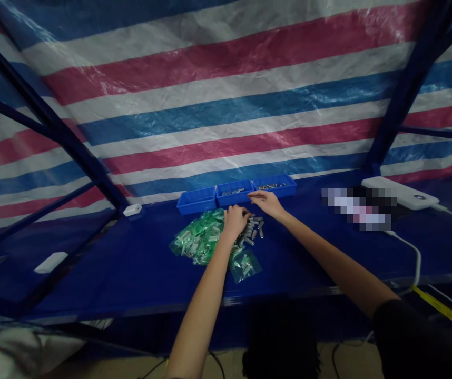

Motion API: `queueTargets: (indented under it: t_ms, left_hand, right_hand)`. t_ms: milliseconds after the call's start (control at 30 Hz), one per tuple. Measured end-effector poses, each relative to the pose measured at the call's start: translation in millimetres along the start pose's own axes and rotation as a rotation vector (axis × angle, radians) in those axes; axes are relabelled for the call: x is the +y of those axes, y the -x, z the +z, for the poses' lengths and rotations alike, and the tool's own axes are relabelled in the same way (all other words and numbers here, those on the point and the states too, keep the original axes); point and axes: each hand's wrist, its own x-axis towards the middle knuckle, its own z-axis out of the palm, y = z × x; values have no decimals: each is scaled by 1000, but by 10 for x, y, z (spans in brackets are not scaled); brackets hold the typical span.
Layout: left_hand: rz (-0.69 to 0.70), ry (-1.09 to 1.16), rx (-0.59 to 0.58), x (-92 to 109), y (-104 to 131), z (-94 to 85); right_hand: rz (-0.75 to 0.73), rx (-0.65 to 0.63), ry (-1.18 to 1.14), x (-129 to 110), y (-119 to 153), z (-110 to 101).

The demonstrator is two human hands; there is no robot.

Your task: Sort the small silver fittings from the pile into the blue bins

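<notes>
My left hand (pixel 235 221) rests at the right edge of a heap of small clear bags with green in them (pixel 198 237). Its fingers curl down, and their tips are hidden, so what they grip cannot be made out. Loose metal cylinders (pixel 254 226) lie just right of it. My right hand (pixel 266 203) hovers at the front edge of the blue bins, fingers stretched out to the left, with nothing visible in it. One small bag of metal parts (pixel 245 265) lies nearer to me.
Three blue bins stand in a row: the left bin (pixel 196 201) shows a bare floor, while the middle bin (pixel 232 193) and right bin (pixel 274 185) hold small metal pieces. A white power bank (pixel 402 192) with a cable lies right, a white adapter (pixel 132 210) left. Striped sheeting (pixel 226 116) hangs behind.
</notes>
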Motion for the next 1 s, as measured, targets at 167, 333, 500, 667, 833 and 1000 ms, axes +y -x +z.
queueTargets:
  t_ms: [167, 333, 500, 667, 833, 1000]
  left_hand:
    - [-48, 38, -18, -82, -14, -60]
    - [-251, -85, 255, -105, 36, -98]
    - [-240, -127, 206, -104, 37, -98]
    - [-235, -128, 201, -75, 34, -102]
    - [-208, -74, 189, -35, 26, -114]
    - [-172, 10, 241, -2, 17, -83]
  right_hand:
    - [-39, -110, 389, 122, 42, -65]
    - [-76, -246, 542, 79, 87, -87]
    - [-78, -338, 562, 49, 87, -92]
    - [-41, -343, 512, 75, 88, -72]
    - [-20, -333, 465, 113, 77, -57]
    - [-38, -325, 442, 127, 71, -64]
